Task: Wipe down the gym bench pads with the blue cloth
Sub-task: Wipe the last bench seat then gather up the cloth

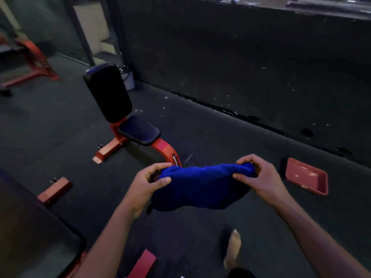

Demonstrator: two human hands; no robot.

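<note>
Left hand (149, 182) pinches the left end of a bunched deep-blue terry cloth (200, 185), thumb on top, fingers curled | Right hand (259, 177) grips the cloth's right end, fingers curled over it | Both bare forearms reach forward, level, either side of the cloth | One bare foot (232, 249) below the cloth

Red tray (306, 176) lying on dark floor (200, 127) near black wall (241, 57); white bucket (128, 79) against that wall; second red frame (32, 61) far left; bare foot (233, 249) below
</note>
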